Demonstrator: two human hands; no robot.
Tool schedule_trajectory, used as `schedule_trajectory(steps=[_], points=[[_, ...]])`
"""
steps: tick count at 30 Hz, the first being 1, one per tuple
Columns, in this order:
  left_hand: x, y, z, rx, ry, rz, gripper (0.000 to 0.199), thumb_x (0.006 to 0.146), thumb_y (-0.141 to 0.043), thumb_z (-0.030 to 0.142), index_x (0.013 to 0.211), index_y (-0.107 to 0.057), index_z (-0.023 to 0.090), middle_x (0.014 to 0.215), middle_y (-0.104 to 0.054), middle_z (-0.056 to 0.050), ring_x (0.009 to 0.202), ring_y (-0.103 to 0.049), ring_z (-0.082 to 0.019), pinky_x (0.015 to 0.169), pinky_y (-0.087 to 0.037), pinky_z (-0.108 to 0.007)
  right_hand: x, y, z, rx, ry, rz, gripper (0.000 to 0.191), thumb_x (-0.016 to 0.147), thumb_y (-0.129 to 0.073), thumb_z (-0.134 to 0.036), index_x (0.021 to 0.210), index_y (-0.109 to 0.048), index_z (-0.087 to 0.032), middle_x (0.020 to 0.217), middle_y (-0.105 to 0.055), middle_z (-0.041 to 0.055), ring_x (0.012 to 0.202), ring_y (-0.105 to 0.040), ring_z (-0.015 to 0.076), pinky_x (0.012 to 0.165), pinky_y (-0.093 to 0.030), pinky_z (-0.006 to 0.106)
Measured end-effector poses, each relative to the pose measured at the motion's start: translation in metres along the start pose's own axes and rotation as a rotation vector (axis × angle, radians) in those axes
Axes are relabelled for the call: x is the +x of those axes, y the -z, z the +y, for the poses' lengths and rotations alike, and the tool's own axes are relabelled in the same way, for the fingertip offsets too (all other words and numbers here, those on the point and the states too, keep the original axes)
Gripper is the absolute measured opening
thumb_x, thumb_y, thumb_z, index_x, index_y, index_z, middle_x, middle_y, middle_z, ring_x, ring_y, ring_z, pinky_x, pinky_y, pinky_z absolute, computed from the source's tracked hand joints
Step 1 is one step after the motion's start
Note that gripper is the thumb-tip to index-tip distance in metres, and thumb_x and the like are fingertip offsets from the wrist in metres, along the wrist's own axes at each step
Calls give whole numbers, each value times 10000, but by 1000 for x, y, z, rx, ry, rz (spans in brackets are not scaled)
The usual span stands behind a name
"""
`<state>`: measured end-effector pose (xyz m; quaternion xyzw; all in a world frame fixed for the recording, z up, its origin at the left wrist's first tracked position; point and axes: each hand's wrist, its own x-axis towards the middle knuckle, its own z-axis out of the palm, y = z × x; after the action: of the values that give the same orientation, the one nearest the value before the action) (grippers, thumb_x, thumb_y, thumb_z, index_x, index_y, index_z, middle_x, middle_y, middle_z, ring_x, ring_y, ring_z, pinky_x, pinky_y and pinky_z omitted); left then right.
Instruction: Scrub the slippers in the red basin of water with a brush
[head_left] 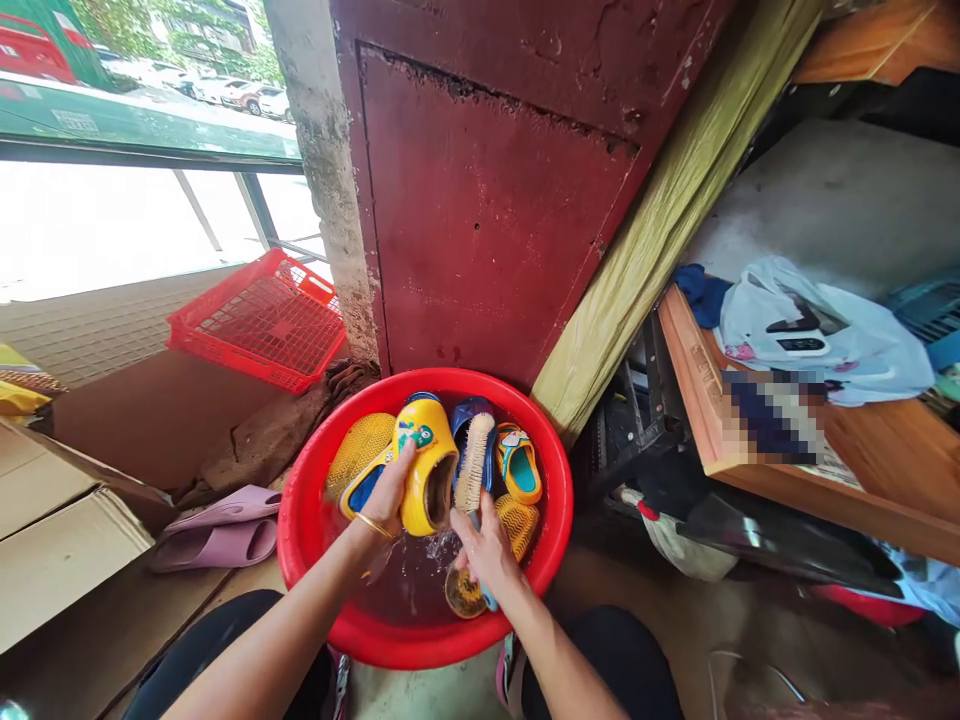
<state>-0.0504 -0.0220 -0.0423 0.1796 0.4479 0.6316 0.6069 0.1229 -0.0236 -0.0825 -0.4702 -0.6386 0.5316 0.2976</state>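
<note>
A red basin (300,500) holds dark water and several children's shoes. Over it, my left hand (388,492) grips a yellow shoe (433,475) with a green figure on it, its opening turned towards my right hand. My right hand (484,545) is closed on the handle of a brush (475,462), bristles up, just right of that shoe. Another yellow shoe with blue lining (366,490) lies beside my left hand. Behind the brush is a dark blue shoe (469,412); a yellow and teal shoe (519,465) rests at the right. A round brownish thing (465,592) is below my right hand.
Pink slippers (217,535) and cardboard (67,520) lie left of the basin. A red crate (266,320) stands behind them. Beyond the basin is a dark red door (495,230). At the right, a wooden table (885,480) bears a white plastic bag (847,335).
</note>
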Motion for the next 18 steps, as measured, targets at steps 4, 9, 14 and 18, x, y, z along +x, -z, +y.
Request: schedule_trajectory(steps=[4,9,14,18], points=[[13,20,20,-42,35,128,865,809,-413,836,1290,-594,140,1002,-778,-150,873,-744,-290,754,-612,-392,-14,30,2,-274,282,-15,562,959,-475,-342,1502,-447,-197,1443,-564,135,1288,-575,281,1055,-501,416],[13,27,13,14,108,158,895,805,-388,850,1256,-623,113,905,-781,-145,758,-741,-278,711,-606,-396,-45,35,12,-561,411,-287,565,941,-467,-214,1496,-485,-315,1160,-736,66,984,-713,249,893,-551,349],[3,-2,-25,85,90,179,795,848,-485,753,1371,-559,159,1027,-779,-138,903,-744,-298,770,-604,-402,-24,17,6,-581,322,-166,548,952,-452,-188,1494,-476,-262,1079,-750,95,955,-712,258,829,-520,331],[0,-18,-45,115,17,168,735,860,-521,713,1377,-560,193,1155,-755,-126,1075,-707,-287,863,-589,-375,9,12,-6,-481,247,-76,427,926,-419,-114,1291,-626,-189,1088,-751,106,1020,-696,241,875,-499,310]])
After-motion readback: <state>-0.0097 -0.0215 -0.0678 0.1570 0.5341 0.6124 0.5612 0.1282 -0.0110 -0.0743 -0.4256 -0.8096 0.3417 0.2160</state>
